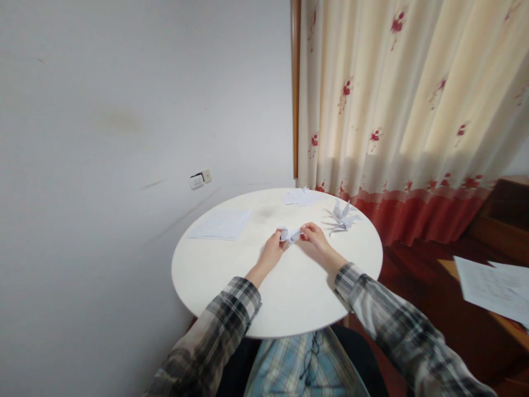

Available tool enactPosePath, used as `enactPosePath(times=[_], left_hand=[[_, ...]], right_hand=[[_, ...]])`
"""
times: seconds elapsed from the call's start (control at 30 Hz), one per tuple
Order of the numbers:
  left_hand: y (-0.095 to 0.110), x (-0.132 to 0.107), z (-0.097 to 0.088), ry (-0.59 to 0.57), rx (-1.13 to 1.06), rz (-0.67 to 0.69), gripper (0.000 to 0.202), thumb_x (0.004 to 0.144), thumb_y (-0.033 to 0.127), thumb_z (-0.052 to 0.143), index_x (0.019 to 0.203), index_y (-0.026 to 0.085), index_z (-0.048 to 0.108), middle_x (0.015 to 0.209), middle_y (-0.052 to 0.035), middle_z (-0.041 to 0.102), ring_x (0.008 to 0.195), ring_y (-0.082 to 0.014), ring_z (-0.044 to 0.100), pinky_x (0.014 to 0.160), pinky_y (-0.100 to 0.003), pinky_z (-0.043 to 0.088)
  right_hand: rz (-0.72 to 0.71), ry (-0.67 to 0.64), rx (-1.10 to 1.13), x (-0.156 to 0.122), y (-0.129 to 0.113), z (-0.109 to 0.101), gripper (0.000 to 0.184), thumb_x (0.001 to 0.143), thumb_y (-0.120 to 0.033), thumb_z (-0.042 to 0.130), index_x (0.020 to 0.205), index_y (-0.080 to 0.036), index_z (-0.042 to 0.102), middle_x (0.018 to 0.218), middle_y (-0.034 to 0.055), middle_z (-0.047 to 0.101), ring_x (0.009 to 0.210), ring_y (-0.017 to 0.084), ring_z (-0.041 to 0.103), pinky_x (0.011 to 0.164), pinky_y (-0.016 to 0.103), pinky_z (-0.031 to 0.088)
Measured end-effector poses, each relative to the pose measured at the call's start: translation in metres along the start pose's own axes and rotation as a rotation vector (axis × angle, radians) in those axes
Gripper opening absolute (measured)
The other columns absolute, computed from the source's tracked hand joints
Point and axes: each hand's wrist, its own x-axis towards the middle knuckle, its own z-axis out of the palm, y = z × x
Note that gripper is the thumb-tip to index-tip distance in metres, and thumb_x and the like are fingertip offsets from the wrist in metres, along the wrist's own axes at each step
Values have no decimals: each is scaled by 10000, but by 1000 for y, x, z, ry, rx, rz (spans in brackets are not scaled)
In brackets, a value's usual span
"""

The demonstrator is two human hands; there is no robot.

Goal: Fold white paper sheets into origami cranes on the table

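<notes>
Between my two hands is a small piece of folded white paper, held just above the middle of the round white table. My left hand grips its left end, fingers closed round it. On the other end, the fingertips of my right hand pinch the paper. The exact folds are too small to make out. To the right of my right hand stands a cluster of pointed folded-paper shapes, which look like paper cranes.
A stack of white sheets lies at the table's left. Small paper pieces rest near the far edge. Behind are a wall with a socket and a flowered curtain. Printed sheets lie on a wooden surface at right.
</notes>
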Motion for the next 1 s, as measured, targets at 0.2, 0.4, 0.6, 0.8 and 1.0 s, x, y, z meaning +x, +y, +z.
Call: enactPosePath(times=[0.2, 0.4, 0.6, 0.8, 1.0], left_hand=[[-4, 1, 0, 94, -27, -63, 227, 733, 98, 468, 940, 189, 448, 792, -19, 591, 729, -152, 559, 670, -267, 424], [-1, 2, -2, 130, -31, -96, 227, 714, 77, 471, 910, 189, 442, 767, -12, 592, 721, -150, 558, 669, -268, 430], [-1, 2, -2, 135, -46, -99, 226, 706, 64, 466, 892, 190, 440, 764, -2, 591, 719, -141, 562, 664, -256, 432], [-4, 3, 0, 105, -54, -81, 232, 722, 68, 469, 920, 187, 442, 799, -20, 611, 742, -153, 580, 675, -265, 436], [-6, 3, 1, 72, -90, -44, 204, 737, 96, 486, 916, 188, 453, 842, -33, 623, 772, -156, 594, 696, -272, 449]], right_hand=[[-68, 22, -84, -2, -4, -1, 256, 584, -388, 635, 693, -189, 515, 625, -11, 550, 531, 111, 518, 519, 248, 405], [-147, 73, -64, -1, -4, 2, 274, 541, -345, 665, 691, -200, 488, 593, -33, 524, 502, 99, 479, 505, 240, 393], [-164, 1, -68, -3, -4, 3, 253, 553, -346, 675, 707, -190, 547, 597, -23, 558, 524, 104, 483, 539, 246, 390], [-119, -116, -104, -6, -4, 5, 263, 538, -311, 701, 746, -163, 635, 552, -37, 547, 516, 97, 468, 544, 242, 360], [-104, -167, -128, -8, -2, 7, 214, 546, -307, 707, 672, -151, 633, 587, -18, 584, 530, 99, 483, 562, 244, 365]])
